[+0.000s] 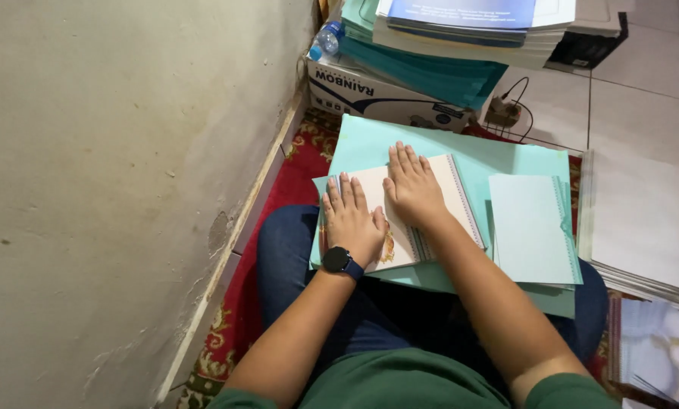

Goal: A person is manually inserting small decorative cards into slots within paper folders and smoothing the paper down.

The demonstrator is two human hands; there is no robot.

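Pressing flat, both grips released, left hand [352, 221] and right hand [413, 189] rest on a cream booklet [430, 208] near the far white box [377, 95].

Both forearms extended forward, left hand [352, 222] flat, palm down, fingers together, right hand [412, 189] flat alongside, slightly ahead, thumbs nearly touching

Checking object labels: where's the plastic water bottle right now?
Head view, top left of centre: the water bottle lies against the wall, atop the white cardboard box, beside the teal paper stack.
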